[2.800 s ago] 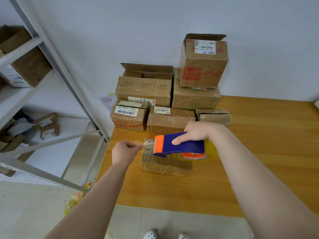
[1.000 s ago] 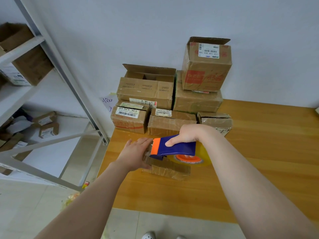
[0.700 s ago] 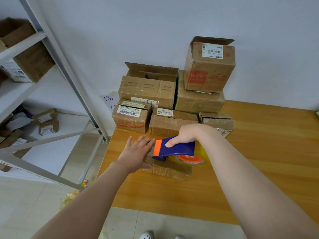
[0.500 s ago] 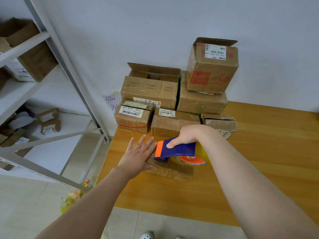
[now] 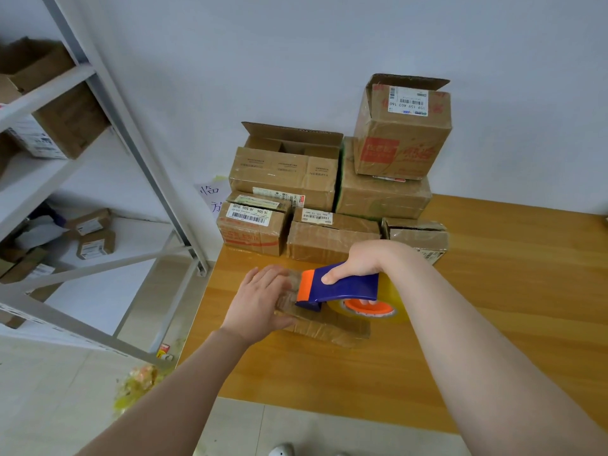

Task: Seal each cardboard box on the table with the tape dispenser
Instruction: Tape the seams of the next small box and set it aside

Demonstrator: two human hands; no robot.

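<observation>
A small flat cardboard box [image 5: 332,329] lies on the wooden table [image 5: 493,324] near its left edge. My right hand [image 5: 360,260] grips the blue and orange tape dispenser [image 5: 342,286], whose clear roll with an orange hub rests on the box top. My left hand [image 5: 260,302] lies flat with straight fingers on the box's left end, pressing the tape down beside the dispenser's orange nose. Much of the box is hidden under both hands.
Several cardboard boxes [image 5: 329,205] are stacked against the wall at the table's back, two of them with raised flaps. A metal shelf rack [image 5: 108,133] holding more boxes stands to the left. Crumpled tape scraps [image 5: 138,385] lie on the floor.
My left hand went from pinching the pulled tape end in the air to lying flat on the box's left end. The dispenser came down onto the box top.
</observation>
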